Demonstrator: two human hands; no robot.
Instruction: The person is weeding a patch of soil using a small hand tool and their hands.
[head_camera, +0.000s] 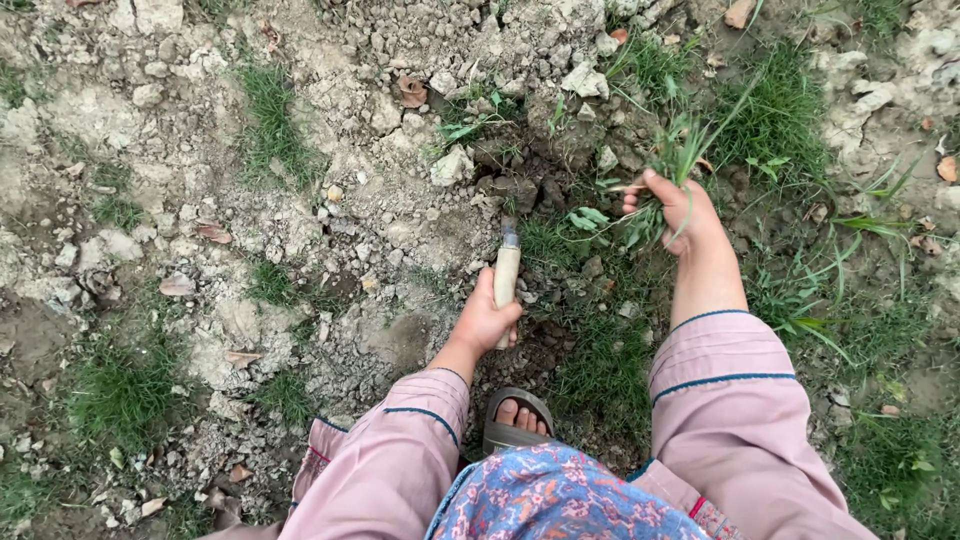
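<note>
Weeds (672, 160), upper right of centre, are bunched in your closed right hand (683, 208); your left hand (487, 318) grips a wooden-handled digging tool (506, 272) at centre. Stalks may snap above the roots; the blade sits near your sandalled foot (518, 415).

My left hand (487, 322) grips a tool (506, 275) with a smooth, pale wooden handle and a dull metal collar at its top. My right hand (678, 208) closes on a tuft of grass (672, 160), thin matt green blades. The soil (380, 200) is dry, rough and crumbly, and my pink sleeves (720, 380) are soft matt cloth.
</note>
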